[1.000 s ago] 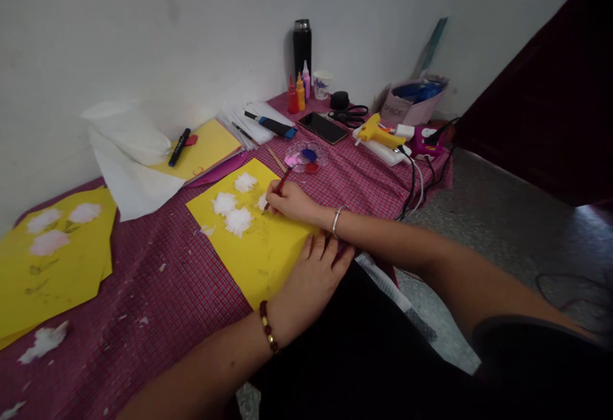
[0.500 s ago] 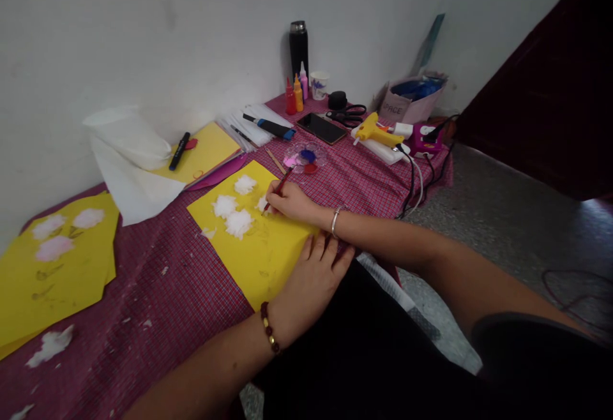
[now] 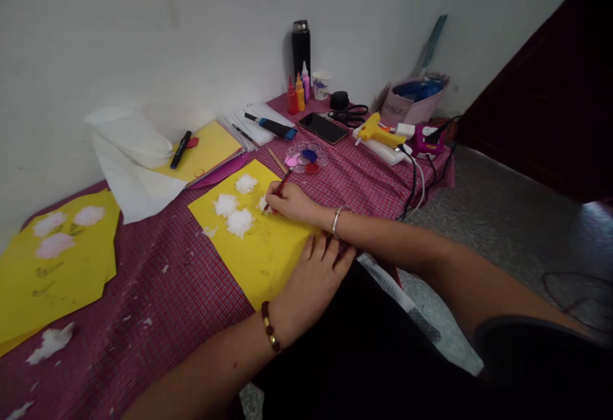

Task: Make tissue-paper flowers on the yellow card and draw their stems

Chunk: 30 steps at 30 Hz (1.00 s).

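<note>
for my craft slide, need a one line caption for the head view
Right hand holds a red brush on yellow paper; left hand presses its edge.

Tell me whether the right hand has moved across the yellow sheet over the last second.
No. The right hand holds the red brush at the same white tuft on the yellow sheet.

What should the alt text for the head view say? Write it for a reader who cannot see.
The right hand holds a red brush to a yellow sheet bearing white tufts, while the left hand presses flat on the sheet's near edge. A paint palette, phone and glue gun lie behind on the checked cloth.
</note>
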Each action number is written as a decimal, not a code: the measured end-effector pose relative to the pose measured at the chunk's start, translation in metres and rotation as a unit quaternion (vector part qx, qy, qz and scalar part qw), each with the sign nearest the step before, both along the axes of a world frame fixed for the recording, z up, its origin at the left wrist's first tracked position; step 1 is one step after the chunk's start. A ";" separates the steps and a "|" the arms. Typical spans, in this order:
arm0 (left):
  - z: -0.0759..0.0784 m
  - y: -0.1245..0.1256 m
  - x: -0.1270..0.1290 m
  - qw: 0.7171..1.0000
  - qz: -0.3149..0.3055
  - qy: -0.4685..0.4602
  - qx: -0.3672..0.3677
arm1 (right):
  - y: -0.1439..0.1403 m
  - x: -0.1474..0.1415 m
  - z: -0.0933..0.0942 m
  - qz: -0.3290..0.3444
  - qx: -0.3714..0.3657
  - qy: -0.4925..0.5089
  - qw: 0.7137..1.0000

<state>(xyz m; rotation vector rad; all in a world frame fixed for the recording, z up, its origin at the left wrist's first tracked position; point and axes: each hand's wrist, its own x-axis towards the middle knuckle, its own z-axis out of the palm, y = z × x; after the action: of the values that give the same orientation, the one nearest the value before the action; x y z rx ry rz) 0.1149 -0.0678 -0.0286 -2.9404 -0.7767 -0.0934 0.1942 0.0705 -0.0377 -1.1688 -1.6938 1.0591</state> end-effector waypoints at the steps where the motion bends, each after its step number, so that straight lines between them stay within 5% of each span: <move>1: 0.000 0.000 0.000 1.000 0.000 0.001 -0.002 | 0.000 0.000 0.000 -0.001 0.000 -0.002 1.000; 30: 0.001 -0.001 -0.001 1.000 0.000 0.008 0.003 | 0.000 0.007 0.003 -0.001 0.007 0.022 1.000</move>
<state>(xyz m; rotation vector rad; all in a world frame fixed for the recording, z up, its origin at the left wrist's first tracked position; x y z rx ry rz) 0.1142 -0.0686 -0.0275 -2.9318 -0.7743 -0.0729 0.2009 0.0700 -0.0348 -1.1308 -1.6632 1.0631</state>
